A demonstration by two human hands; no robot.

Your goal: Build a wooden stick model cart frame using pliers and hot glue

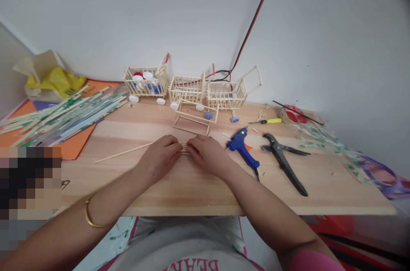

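Several short wooden sticks (185,149) lie side by side between my hands, low over the table. My left hand (162,156) is closed round their left ends, and my right hand (206,154) is closed round their right ends. Only the middle of the sticks shows; the fingers cover the rest. A long thin stick (121,153) lies on the table to the left of my left hand. Just beyond my hands stands an open wooden stick frame (192,121). A blue glue gun (244,149) lies to the right of my right hand.
Three small stick carts (145,85) with wheels stand along the wall. Pliers (285,162), a yellow-handled tool (270,121) and a red-and-white item (293,114) are on the right. Bundled sticks (73,113) lie on orange sheets (72,147) at left, beside a yellow bag (57,83).
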